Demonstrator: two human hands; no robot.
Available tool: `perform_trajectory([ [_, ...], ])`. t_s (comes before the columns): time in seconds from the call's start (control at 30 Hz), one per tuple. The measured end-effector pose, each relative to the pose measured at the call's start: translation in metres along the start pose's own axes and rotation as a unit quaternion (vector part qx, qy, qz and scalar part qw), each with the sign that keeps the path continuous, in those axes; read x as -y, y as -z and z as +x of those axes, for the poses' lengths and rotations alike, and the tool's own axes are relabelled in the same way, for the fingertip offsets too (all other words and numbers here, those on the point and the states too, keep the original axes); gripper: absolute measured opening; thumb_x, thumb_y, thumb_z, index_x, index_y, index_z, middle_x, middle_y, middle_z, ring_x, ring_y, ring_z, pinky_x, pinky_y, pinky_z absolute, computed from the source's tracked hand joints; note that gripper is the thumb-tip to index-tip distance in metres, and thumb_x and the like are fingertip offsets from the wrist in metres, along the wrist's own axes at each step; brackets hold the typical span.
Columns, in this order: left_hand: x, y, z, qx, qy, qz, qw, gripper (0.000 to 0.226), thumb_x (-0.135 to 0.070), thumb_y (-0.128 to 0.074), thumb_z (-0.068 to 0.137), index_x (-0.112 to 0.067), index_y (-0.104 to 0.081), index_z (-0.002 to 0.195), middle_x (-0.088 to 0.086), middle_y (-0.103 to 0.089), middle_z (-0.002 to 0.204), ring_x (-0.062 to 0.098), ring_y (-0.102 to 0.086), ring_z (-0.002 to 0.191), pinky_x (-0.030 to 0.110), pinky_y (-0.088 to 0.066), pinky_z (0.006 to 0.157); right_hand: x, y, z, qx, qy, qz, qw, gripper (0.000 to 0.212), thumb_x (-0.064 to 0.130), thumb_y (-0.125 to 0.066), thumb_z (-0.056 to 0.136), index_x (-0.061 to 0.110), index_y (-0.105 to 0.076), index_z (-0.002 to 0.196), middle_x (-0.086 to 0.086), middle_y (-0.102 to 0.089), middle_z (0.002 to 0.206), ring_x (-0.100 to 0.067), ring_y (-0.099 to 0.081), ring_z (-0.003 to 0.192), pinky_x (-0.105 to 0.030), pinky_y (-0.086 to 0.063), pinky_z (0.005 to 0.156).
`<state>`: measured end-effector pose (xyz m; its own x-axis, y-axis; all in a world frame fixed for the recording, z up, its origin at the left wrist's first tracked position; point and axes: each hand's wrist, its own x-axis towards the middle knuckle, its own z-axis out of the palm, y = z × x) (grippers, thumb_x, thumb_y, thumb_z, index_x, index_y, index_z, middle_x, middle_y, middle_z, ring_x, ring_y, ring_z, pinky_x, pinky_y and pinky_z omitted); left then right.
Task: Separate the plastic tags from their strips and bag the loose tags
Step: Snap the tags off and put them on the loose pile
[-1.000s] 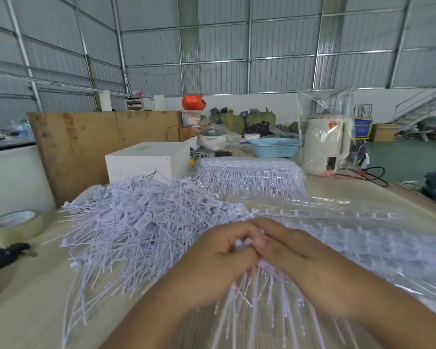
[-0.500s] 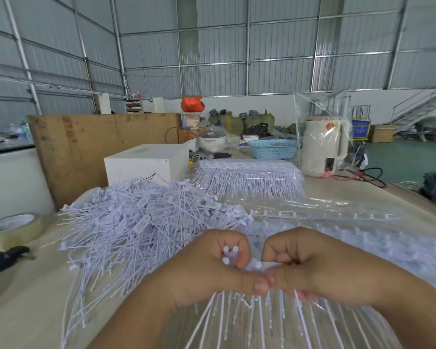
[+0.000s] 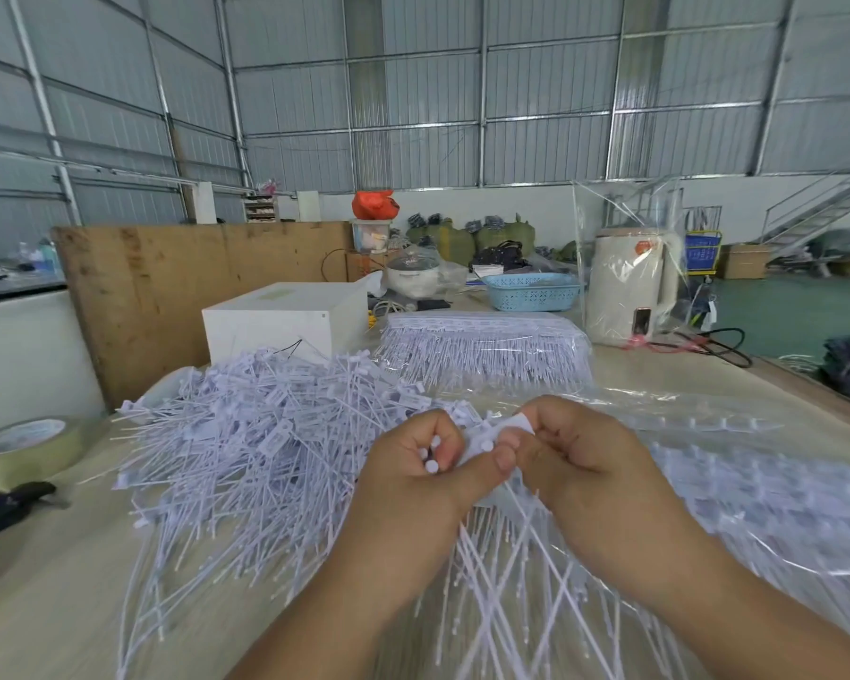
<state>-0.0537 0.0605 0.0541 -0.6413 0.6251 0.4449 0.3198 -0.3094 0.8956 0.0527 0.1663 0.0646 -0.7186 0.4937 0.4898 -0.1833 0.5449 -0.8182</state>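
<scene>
A strip of white plastic tags (image 3: 491, 436) is held between both hands near the table's front, its thin tails fanning down toward me. My left hand (image 3: 413, 478) grips the strip's left end, with a few stub ends poking out between the curled fingers. My right hand (image 3: 575, 458) pinches the flat tag heads on the right. A big heap of loose white tags (image 3: 266, 429) lies to the left. Uncut strips lie in clear plastic (image 3: 756, 488) at the right, and another bagged bundle (image 3: 487, 343) sits farther back.
A tape roll (image 3: 25, 446) and a black-handled tool (image 3: 6, 503) lie at the left edge. Behind the heap stand a white box (image 3: 285, 319), a wooden board (image 3: 168, 282), a blue basket (image 3: 531, 289) and a wrapped kettle (image 3: 629, 287) with cables.
My hands rose a little and twisted the strip between them. The right hand's pinch now shows flat white tag heads above the thumbs.
</scene>
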Motion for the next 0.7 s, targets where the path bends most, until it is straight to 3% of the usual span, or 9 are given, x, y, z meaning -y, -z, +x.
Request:
perform_trajectory([
  [0.07, 0.002, 0.005, 0.001, 0.054, 0.026, -0.030, 0.998, 0.044, -0.031, -0.079, 0.064, -0.023, -0.038, 0.051, -0.004, -0.031, 0.050, 0.016, -0.029, 0.048, 0.028, -0.024, 0.050, 0.002, 0.007, 0.000, 0.048, -0.019, 0.027, 0.998, 0.027, 0.019, -0.059, 0.094, 0.017, -0.057, 0.066, -0.002, -0.044, 0.051, -0.011, -0.036, 0.043, -0.022, -0.029, 0.043],
  [0.2, 0.001, 0.017, 0.000, 0.202, 0.054, -0.037, 0.977, 0.035, -0.041, -0.075, 0.068, -0.025, -0.048, 0.055, -0.002, -0.041, 0.046, 0.011, -0.035, 0.039, 0.017, -0.032, 0.044, 0.010, 0.027, 0.002, 0.241, -0.066, 0.023, 0.968, 0.026, 0.030, -0.062, 0.084, 0.021, -0.056, 0.060, 0.000, -0.049, 0.049, -0.011, -0.042, 0.041, -0.022, -0.033, 0.045],
  [0.27, -0.002, 0.016, 0.000, 0.198, 0.055, -0.040, 0.978, 0.036, -0.043, -0.075, 0.074, -0.022, -0.052, 0.056, 0.000, -0.041, 0.046, 0.010, -0.033, 0.036, 0.015, -0.032, 0.042, 0.009, 0.028, 0.003, 0.264, -0.078, 0.006, 0.961, 0.028, 0.033, -0.061, 0.084, 0.016, -0.056, 0.063, 0.001, -0.049, 0.051, -0.010, -0.042, 0.043, -0.022, -0.034, 0.047],
  [0.4, -0.004, 0.000, -0.001, 0.015, 0.015, -0.034, 0.999, 0.046, -0.047, -0.071, 0.077, -0.011, -0.051, 0.054, 0.001, -0.039, 0.042, 0.009, -0.034, 0.035, 0.017, -0.031, 0.040, 0.004, 0.013, 0.002, 0.127, -0.054, -0.020, 0.990, 0.033, 0.024, -0.060, 0.095, 0.019, -0.056, 0.063, 0.004, -0.043, 0.051, -0.010, -0.036, 0.046, -0.024, -0.030, 0.047],
  [0.5, -0.005, -0.011, -0.004, -0.104, -0.034, 0.003, 0.994, 0.049, -0.041, -0.058, 0.087, -0.009, -0.044, 0.052, 0.006, -0.038, 0.047, 0.014, -0.035, 0.043, 0.018, -0.031, 0.042, 0.005, -0.004, -0.002, 0.031, -0.014, -0.028, 0.999, 0.033, 0.024, -0.055, 0.095, 0.024, -0.055, 0.063, 0.006, -0.037, 0.050, -0.009, -0.032, 0.046, -0.024, -0.028, 0.046],
  [0.7, -0.006, -0.010, -0.005, -0.185, -0.022, 0.016, 0.982, 0.049, -0.044, -0.055, 0.092, -0.015, -0.047, 0.053, 0.002, -0.041, 0.050, 0.015, -0.038, 0.048, 0.020, -0.033, 0.046, 0.008, -0.025, -0.006, -0.054, 0.031, -0.040, 0.997, 0.027, 0.025, -0.053, 0.096, 0.016, -0.051, 0.071, 0.008, -0.039, 0.050, -0.005, -0.034, 0.048, -0.022, -0.029, 0.048],
])
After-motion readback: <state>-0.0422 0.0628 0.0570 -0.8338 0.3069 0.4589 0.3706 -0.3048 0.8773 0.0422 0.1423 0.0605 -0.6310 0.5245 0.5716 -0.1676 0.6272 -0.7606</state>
